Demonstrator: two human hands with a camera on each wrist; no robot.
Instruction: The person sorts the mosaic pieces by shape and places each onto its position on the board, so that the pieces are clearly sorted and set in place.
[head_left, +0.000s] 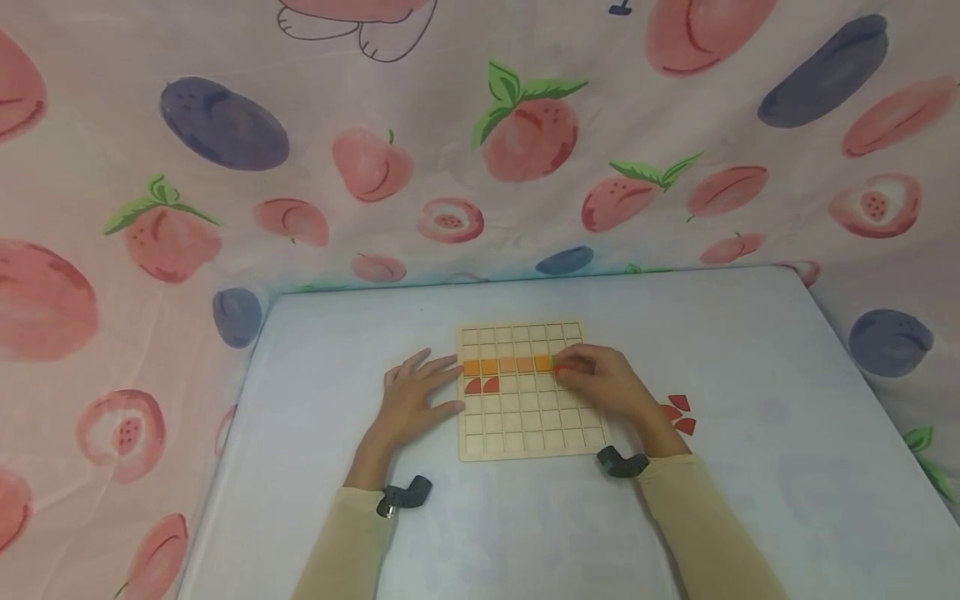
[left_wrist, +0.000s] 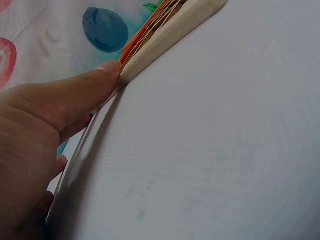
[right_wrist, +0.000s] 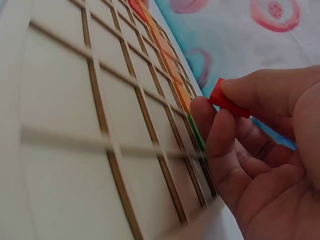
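Note:
A square wooden grid board (head_left: 517,425) lies on the table, with a row of orange and light-orange tiles (head_left: 507,365) across it and two red quarter-round pieces (head_left: 491,385) below the row's left end. At the board's left edge, the left hand (head_left: 411,400) rests with its fingers spread; the left wrist view shows its thumb (left_wrist: 95,87) touching the edge. Above the board's right part, the right hand (head_left: 606,379) pinches a red piece (right_wrist: 227,101) between thumb and fingers. Beside those fingers, a green bit (right_wrist: 195,131) shows at the end of the orange row.
Several red pieces (head_left: 686,426) lie on the white table (head_left: 525,533) right of the board, partly behind the right forearm. Dark bands (head_left: 405,496) sit on both wrists. A fruit-patterned cloth (head_left: 450,100) hangs behind the table.

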